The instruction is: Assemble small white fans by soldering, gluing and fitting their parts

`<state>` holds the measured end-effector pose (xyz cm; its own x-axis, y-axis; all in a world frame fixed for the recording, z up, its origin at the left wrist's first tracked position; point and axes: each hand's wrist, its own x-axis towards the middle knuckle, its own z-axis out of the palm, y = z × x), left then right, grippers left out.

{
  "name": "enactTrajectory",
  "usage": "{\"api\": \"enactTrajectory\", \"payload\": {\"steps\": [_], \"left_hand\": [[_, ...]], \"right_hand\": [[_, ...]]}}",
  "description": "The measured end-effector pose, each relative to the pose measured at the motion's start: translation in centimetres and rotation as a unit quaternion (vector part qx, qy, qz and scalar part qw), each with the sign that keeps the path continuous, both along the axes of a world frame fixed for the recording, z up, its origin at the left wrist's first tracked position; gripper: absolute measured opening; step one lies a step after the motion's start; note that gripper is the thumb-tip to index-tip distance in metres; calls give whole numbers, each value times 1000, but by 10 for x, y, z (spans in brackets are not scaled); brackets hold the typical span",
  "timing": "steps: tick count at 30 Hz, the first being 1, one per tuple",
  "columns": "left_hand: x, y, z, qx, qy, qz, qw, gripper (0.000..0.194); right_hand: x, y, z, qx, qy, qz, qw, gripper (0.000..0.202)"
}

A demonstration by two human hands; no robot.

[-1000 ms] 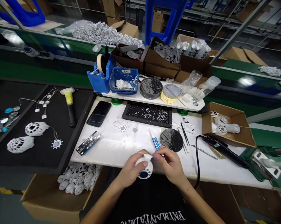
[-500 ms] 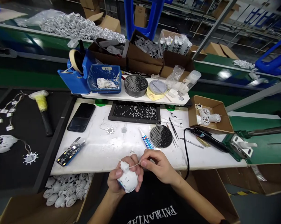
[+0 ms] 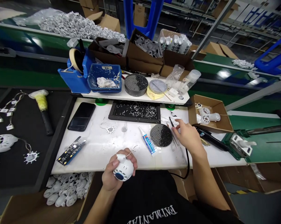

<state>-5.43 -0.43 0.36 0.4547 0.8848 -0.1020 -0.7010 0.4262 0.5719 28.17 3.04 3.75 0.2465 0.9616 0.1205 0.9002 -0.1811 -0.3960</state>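
Observation:
A round white plastic housing with a dark blue disc on its lower face is wrapped in the fingers of my left hand, just past the table's front edge. A thin wire sticks out at its top. My right hand reaches over the tools right of the round perforated dish of black bits. Its thumb and forefinger are at the dark tweezers; whether they grip them I cannot tell. A blue and white glue tube lies left of the dish.
On the white table are a phone, a circuit board and a black tray. A shelf behind holds a blue bin. To the right stand a cardboard box and a black corded tool.
My right hand has let go of the wire and moved right and up to the tools. My left hand has shifted slightly left and tilted the housing, showing its blue disc.

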Motion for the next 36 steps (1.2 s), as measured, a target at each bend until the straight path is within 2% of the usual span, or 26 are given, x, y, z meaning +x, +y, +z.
{"api": "enactTrajectory", "payload": {"steps": [4,10,13,16,20,25,30,36], "left_hand": [[4,3,7,-40,20,22,999,27],[10,3,11,-60,45,43,996,30],[14,3,11,-64,51,34,996,31],[18,3,9,-67,60,35,995,31],[16,2,5,-60,77,46,994,30],[10,4,-2,-55,100,53,992,31],[11,7,-6,-55,105,54,991,31],[12,10,-3,-63,107,57,991,31]], "right_hand": [[12,9,-14,4,-7,34,999,26],[25,3,-3,101,89,21,991,31],[14,5,-2,148,135,44,979,29],[-5,10,-5,169,141,80,972,27],[-14,12,-5,150,114,109,976,28],[-3,3,-5,70,73,219,971,31],[-10,2,-8,12,-72,321,944,34],[-16,10,-4,25,-89,353,931,27]]}}
